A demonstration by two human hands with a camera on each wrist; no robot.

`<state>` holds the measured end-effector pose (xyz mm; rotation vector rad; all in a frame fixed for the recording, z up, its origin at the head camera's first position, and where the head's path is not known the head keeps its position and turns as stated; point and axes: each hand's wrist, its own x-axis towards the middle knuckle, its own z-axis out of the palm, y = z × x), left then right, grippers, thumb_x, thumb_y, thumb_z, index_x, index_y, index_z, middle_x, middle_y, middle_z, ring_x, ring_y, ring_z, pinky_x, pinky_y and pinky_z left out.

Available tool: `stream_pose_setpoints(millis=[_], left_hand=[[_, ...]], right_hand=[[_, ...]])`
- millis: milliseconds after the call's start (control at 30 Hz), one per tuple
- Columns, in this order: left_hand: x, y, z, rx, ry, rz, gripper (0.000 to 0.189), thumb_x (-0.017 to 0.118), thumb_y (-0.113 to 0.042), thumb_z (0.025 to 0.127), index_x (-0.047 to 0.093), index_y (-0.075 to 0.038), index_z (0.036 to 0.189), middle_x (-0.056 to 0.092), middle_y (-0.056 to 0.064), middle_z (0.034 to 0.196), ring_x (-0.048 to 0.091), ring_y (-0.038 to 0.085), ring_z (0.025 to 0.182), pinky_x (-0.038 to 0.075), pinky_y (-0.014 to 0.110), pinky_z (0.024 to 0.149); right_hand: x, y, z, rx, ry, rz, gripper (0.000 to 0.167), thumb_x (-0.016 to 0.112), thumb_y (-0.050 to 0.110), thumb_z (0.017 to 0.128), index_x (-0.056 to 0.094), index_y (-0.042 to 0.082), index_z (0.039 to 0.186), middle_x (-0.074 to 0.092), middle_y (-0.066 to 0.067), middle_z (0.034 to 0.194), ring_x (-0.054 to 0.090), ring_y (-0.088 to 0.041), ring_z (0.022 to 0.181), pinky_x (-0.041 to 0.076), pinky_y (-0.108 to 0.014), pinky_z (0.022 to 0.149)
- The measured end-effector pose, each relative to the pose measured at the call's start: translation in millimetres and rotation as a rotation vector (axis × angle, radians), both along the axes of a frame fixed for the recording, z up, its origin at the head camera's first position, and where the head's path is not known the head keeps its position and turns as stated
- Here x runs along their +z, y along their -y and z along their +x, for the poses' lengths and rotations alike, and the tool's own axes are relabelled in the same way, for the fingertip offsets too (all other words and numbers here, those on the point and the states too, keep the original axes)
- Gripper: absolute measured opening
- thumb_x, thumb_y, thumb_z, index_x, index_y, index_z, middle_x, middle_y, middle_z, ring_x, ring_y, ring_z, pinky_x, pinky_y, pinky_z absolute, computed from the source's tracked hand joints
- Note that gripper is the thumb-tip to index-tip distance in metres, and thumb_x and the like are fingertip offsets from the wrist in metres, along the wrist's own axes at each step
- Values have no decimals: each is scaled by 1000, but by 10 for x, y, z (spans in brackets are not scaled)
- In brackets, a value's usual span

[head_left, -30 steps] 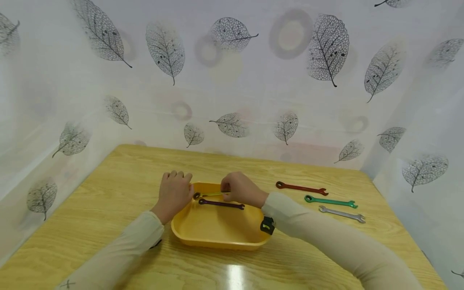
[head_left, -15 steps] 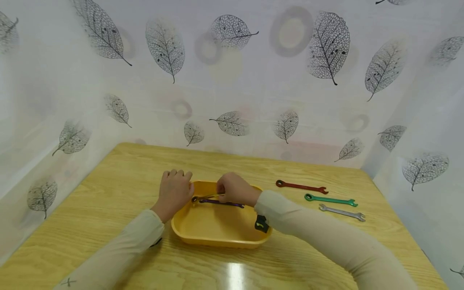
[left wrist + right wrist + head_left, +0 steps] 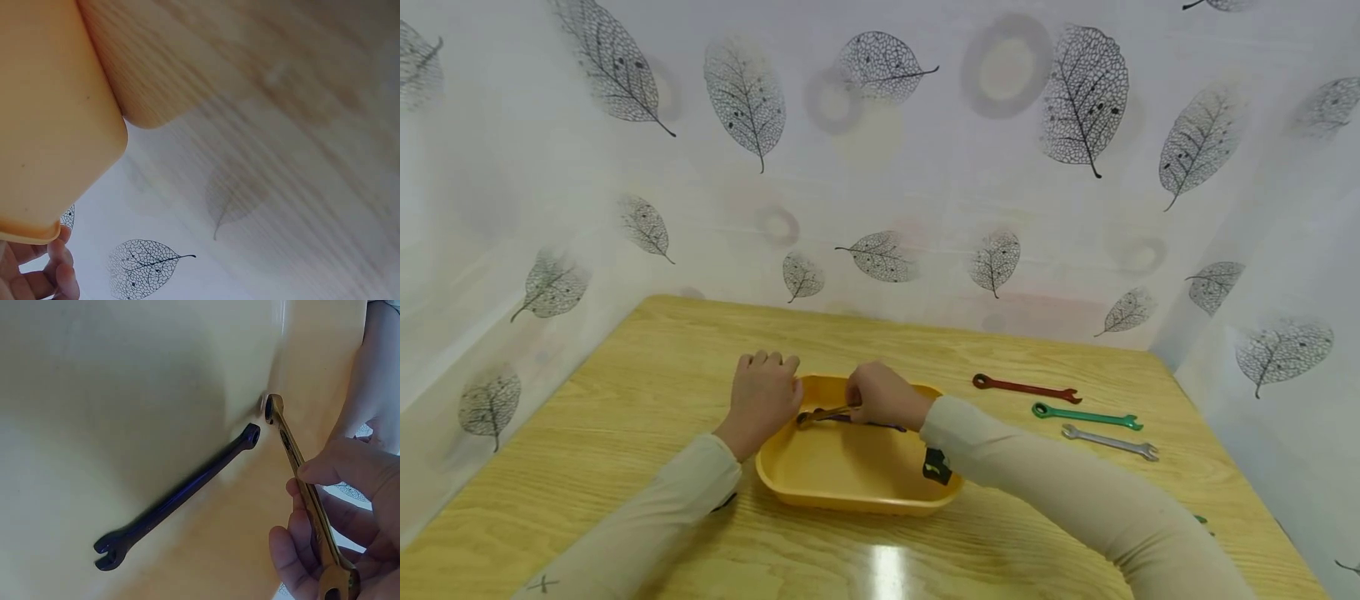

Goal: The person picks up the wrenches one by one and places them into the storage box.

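My left hand (image 3: 763, 400) grips the left rim of a yellow plastic tray (image 3: 850, 475); in the left wrist view its fingers (image 3: 59, 265) curl at the tray's rim. My right hand (image 3: 883, 396) reaches inside the tray and pinches a gold combination wrench (image 3: 315, 515) between thumb and fingers. The ring end of that wrench points left, right at the tray's wall, while its open end lies by my palm. Beside it a dark purple wrench (image 3: 181, 494) rests on the tray floor, partly hidden by my right hand in the head view.
On the wooden table (image 3: 625, 417), right of the tray, lie a red wrench (image 3: 1030, 389), a green wrench (image 3: 1086, 416) and a silver wrench (image 3: 1108, 442). A small green tip (image 3: 1204, 523) shows beside my right sleeve. Leaf-patterned cloth (image 3: 880, 183) surrounds the table's back and sides.
My right hand has moved slightly left and lowered the gold wrench towards the tray floor, where it now overlaps the purple wrench in the head view. The left hand keeps its place.
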<state>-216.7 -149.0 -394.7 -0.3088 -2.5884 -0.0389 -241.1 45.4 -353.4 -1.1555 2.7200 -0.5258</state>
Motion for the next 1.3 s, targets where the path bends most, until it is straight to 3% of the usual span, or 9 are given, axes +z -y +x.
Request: stream_pose_setpoints(millis=[400, 733, 1000, 1167, 1300], left_hand=[[-29, 12, -21, -2, -12, -21, 14, 65, -21, 81, 64, -8, 82, 64, 11, 75, 57, 27, 70, 45, 43, 72], [-18, 9, -11, 5, -12, -15, 13, 65, -21, 81, 63, -8, 81, 63, 10, 74, 56, 27, 69, 45, 42, 71], [-8, 8, -12, 2, -3, -6, 12, 65, -20, 81, 63, -8, 81, 63, 11, 74, 56, 27, 69, 45, 43, 71], [2, 6, -6, 4, 7, -4, 12, 64, -20, 81, 64, -8, 82, 64, 11, 75, 56, 27, 69, 45, 43, 72], [6, 1, -2, 8, 19, -2, 13, 64, -20, 81, 64, -7, 83, 64, 11, 77, 57, 27, 71, 45, 43, 73]], right_hand=[[-11, 49, -7, -6, 26, 6, 3, 74, 6, 74, 72, 4, 74, 69, -4, 72, 56, -9, 61, 47, -23, 61], [14, 61, 24, 13, 43, 15, 21, 72, -2, 72, 60, 7, 57, 46, 4, 52, 30, -7, 49, 28, -20, 49], [68, 80, 80, 2, 27, 57, 15, 74, -2, 71, 66, 6, 61, 61, -3, 58, 39, -6, 49, 34, -19, 50], [37, 92, 76, 9, 29, 87, 22, 74, -3, 72, 61, 7, 57, 53, 1, 52, 35, -6, 47, 32, -19, 47], [-14, 99, 59, 25, 13, 110, 15, 74, -3, 73, 67, 6, 62, 61, -1, 57, 38, -5, 48, 35, -17, 48]])
